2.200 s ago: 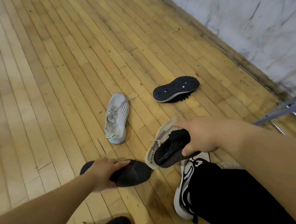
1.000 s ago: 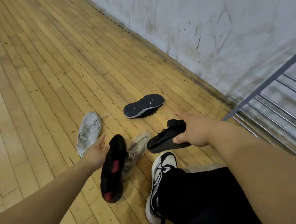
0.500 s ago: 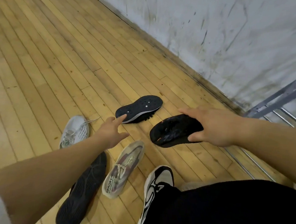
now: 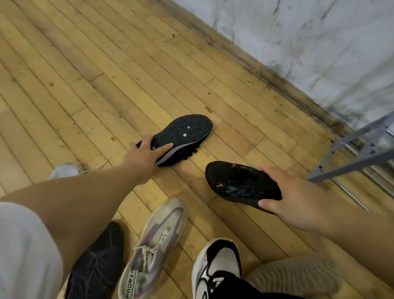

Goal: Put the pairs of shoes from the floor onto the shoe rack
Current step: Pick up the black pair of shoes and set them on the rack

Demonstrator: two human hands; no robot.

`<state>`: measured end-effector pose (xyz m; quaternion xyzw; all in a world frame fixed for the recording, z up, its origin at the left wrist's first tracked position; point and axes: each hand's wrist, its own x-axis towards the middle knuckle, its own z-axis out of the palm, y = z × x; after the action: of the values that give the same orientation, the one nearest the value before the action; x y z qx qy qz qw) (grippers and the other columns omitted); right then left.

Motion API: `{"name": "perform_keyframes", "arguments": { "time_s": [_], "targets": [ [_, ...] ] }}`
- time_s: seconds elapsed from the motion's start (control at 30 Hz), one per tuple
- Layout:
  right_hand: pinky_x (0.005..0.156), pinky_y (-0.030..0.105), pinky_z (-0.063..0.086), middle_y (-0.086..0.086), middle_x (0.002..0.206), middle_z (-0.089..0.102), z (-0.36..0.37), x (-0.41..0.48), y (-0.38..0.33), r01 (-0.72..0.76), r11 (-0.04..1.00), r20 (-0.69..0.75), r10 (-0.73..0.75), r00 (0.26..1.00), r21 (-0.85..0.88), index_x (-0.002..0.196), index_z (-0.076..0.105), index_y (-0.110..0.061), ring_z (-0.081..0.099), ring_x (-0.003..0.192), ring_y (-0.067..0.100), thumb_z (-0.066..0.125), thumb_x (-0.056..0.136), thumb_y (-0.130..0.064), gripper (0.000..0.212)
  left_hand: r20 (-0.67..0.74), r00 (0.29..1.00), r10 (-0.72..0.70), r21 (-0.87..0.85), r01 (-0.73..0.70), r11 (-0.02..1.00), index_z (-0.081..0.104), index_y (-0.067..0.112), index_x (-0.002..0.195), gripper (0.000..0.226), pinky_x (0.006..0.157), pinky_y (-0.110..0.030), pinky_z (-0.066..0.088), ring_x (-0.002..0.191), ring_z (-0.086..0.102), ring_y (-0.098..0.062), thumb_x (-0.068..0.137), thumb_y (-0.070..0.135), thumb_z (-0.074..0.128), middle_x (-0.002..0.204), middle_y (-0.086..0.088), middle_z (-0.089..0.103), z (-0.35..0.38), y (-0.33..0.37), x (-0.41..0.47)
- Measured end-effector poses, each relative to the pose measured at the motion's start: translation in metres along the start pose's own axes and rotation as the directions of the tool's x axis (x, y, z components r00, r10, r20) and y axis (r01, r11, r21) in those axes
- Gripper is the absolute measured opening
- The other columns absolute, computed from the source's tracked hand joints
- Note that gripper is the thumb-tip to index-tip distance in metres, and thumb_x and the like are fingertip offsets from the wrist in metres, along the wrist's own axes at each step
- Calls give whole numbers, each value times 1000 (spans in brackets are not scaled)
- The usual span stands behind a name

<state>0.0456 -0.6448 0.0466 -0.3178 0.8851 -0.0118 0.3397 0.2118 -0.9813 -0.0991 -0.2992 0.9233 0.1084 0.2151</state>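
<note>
Left hand (image 4: 144, 159): fingers spread, resting on the upturned shoe (image 4: 185, 134) just ahead of it, no grip yet.
Right hand (image 4: 290, 200): curled round the black shoe (image 4: 240, 182).
Shoe rack (image 4: 366, 149): just beyond my right hand; I see no shoe on it.
Left to do: nearly everything, I judge; the pale shoe (image 4: 154, 246) and dark shoe (image 4: 97, 263) lie back by my left elbow.

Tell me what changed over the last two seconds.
The left hand set its dark shoe down beside the beige sneaker, then reached forward onto the heel of the overturned black shoe. The right hand still holds the other black shoe.
</note>
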Motion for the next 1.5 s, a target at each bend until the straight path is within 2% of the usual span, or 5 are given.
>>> {"name": "perform_keyframes", "arguments": {
  "time_s": [0.23,0.47,1.07,1.3,1.5],
  "targets": [
    [108,38,43,2,155,36,8,-9,-3,-25,997,-6,26,1000,66,162,11,-43,44,138,25,67,95,-49,88,-138,990,24,-620,-105,778,3,73,146,53,85,-36,57,92,70,-16,111,42,29,122,-3,66,-17,12,-54],
    [104,41,47,4,151,41,15,-11,-11,-46,996,-35,49,998,77,161,11,-45,45,135,27,65,91,-60,89,14,989,-149,-778,104,620,17,66,153,55,78,-36,60,88,75,-12,111,34,34,129,0,65,6,6,-76],
    [91,28,40,-11,147,48,-48,-64,-96,268,955,49,-264,963,-128,157,20,-50,47,113,9,58,93,-63,75,178,924,-340,-169,369,914,-13,48,159,119,114,-51,39,151,18,-34,75,59,70,164,-8,10,115,-57,-286],
    [90,26,35,-10,153,43,-63,-96,-136,391,885,146,-365,920,-253,155,15,-55,49,125,11,58,95,-61,74,161,902,-401,-191,427,884,-47,52,137,123,94,-44,51,128,44,-31,78,75,58,161,-6,13,152,-42,-328],
    [105,42,46,-7,148,47,-56,-117,-149,435,840,163,-404,900,-323,152,14,-56,50,129,18,56,89,-70,77,206,922,-328,-368,384,847,-25,51,154,131,91,-38,53,117,47,-28,69,56,74,146,-5,20,143,-46,-335]
  ]
}}
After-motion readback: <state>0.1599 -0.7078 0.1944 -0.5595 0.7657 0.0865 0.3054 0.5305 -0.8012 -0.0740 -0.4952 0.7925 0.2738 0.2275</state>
